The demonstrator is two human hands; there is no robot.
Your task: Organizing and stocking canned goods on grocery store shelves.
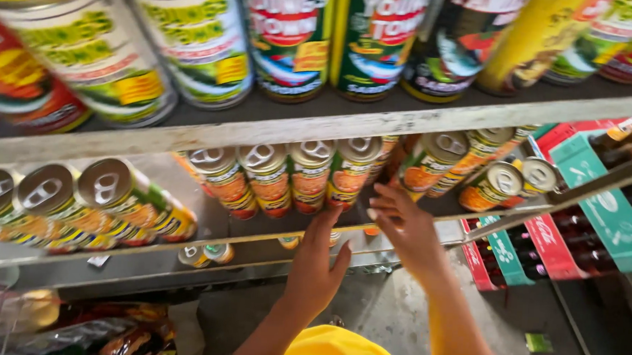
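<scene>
Hands below mid-shelf cans; crates right.

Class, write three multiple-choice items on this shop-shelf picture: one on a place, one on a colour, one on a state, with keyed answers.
1. Where is the left hand?
A. at the middle shelf edge
B. on the top shelf
C. on the floor

2. What colour is the sleeve?
A. blue
B. yellow
C. white

3. How is the right hand?
A. clenched in a fist
B. gripping a bottle
C. open, fingers spread by the orange-labelled cans

Answers: 1 A, its fingertips lie at that shelf's front; 2 B, bright yellow cloth shows below; 3 C, fingers are apart, holding nothing.
</scene>
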